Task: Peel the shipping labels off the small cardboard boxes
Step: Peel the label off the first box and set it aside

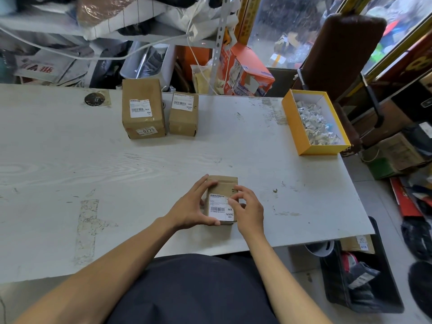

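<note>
A: On the table (pixel 117 160), near the front edge: pale, scuffed, wood-grained board. Far side, two boxes (pixel 143 108) (pixel 184 114), brown, squared, labels on. Off to the right, a yellow tray (pixel 289 120) heaped with crumpled white scraps.

B: And the one in hand?

A: Small box (pixel 222 183), close in, between both hands. Dull brown card, taped along the top. Label (pixel 221 208) on the upper face, white, glossy, barcode printed, seemingly flat all over.

B: Hands?

A: Left hand (pixel 194 206) wrapped round the left side, thumb at the near corner, gripping. Right hand (pixel 247 206) curled over the label's right edge, fingertips (pixel 232 202) drawn together there; pinching paper or only picking at it, cannot tell.

B: Best way on?

A: Probably: steady with the left, work a nail under one corner, then pull low and slow, back along the face. Too steep or too quick risks tearing thin paper, or stripping card.
</note>
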The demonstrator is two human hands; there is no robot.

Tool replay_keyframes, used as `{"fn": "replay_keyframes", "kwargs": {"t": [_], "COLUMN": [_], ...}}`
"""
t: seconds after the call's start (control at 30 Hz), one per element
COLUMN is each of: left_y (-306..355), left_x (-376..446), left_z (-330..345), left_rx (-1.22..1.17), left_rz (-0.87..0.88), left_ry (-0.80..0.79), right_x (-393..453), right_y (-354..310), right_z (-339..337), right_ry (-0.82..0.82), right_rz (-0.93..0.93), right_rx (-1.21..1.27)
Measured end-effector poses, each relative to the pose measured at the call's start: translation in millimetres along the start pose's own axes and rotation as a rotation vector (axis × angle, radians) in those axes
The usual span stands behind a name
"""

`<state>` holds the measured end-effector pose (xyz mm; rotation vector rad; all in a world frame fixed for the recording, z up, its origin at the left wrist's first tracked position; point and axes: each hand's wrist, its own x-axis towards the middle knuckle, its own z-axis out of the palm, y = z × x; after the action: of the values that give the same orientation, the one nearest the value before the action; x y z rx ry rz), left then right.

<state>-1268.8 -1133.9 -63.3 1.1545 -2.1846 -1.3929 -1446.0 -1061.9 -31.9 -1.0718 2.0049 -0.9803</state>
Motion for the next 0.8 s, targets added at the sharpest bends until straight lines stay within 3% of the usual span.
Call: {"fn": "replay_keyframes", "kwargs": {"t": [0.8], "left_y": [2.1], "left_x": [-1.7], "left_z": [0.9], "left_rx": [-0.031], "left_rz": [-0.002], "left_ry": [0.008], "right_x": [-5.7], "right_y": [8.8], "right_z": [2.7], "right_ry": [0.043], "right_rz": [0.050], "right_rx": [0.125]}}
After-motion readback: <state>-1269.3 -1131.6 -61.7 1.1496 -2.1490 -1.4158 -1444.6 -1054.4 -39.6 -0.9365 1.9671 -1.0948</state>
